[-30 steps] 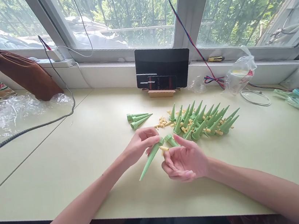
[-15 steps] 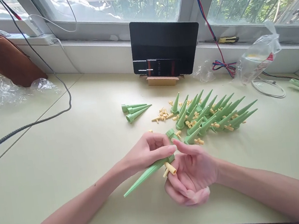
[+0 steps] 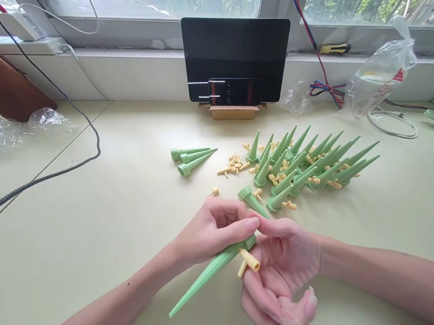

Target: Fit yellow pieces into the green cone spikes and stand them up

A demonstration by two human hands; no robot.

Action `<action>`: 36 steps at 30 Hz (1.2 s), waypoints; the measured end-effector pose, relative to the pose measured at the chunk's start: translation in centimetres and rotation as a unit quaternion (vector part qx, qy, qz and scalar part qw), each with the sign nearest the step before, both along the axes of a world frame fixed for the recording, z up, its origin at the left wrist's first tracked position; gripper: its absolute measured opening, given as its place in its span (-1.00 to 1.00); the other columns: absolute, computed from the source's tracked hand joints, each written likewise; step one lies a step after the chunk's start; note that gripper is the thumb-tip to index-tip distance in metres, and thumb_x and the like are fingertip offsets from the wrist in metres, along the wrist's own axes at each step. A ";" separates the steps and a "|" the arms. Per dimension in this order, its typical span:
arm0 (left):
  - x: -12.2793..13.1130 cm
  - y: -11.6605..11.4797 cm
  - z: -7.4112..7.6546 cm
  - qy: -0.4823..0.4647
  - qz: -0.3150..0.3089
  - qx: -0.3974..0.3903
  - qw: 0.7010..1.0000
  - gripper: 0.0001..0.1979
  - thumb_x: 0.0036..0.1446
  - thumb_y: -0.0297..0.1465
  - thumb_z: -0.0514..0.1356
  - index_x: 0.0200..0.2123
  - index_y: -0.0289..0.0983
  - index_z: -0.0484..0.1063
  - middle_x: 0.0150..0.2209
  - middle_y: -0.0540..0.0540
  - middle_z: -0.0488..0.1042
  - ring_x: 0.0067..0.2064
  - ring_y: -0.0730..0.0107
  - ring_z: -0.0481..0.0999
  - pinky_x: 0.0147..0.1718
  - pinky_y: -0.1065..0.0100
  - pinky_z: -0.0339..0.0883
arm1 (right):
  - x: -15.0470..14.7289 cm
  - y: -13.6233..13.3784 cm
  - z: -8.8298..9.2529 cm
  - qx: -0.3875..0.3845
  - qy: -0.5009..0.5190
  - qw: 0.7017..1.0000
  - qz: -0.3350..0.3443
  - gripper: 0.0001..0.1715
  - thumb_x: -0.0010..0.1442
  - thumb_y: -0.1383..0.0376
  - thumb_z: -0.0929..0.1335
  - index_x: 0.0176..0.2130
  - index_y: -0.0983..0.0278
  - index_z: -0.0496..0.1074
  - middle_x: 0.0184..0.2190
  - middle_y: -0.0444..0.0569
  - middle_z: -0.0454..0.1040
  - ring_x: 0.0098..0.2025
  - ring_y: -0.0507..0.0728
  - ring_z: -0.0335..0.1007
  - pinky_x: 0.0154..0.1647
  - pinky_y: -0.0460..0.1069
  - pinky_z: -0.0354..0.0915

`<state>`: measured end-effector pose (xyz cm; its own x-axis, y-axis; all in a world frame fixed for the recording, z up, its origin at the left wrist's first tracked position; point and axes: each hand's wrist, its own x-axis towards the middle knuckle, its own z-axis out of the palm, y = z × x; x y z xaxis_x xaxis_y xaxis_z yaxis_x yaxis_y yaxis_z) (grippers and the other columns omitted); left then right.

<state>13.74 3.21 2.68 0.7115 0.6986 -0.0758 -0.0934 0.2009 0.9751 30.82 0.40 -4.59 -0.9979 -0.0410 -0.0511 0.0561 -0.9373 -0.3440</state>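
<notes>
Head view: left hand (image 3: 214, 232) fingers pinch a green spike (image 3: 205, 275) near its collar, over the tabletop (image 3: 88, 216), tip slanting lower left. Right hand (image 3: 278, 277) fingers curled, index against the spike's yellow valve (image 3: 249, 259); can't tell if gripping. Beyond: three loose spikes (image 3: 196, 163), small yellow parts (image 3: 235, 164), clustered spikes (image 3: 297, 151).

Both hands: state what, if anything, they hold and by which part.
The left hand holds a green spike by its wide end. The right hand is against the yellow fitting there; whether it grips anything cannot be told.
</notes>
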 end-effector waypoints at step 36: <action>-1.3 1.9 -0.8 0.080 0.125 0.070 0.987 -0.55 0.15 -0.14 0.28 -0.60 -0.31 0.29 -0.63 0.08 0.22 -0.59 0.57 0.21 -0.62 0.50 0.08 | 0.5 0.8 3.0 0.144 -0.040 0.979 -0.139 0.03 0.30 -0.29 -0.15 -0.37 0.42 0.38 -0.58 0.03 0.39 -0.75 -0.01 0.09 -0.81 -0.10 0.00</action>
<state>12.48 5.08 1.85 0.5031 0.8619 -0.0637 0.0343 0.0538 0.9980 31.31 1.21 -1.57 -0.9605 0.2595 -0.0999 -0.1495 -0.7848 -0.6014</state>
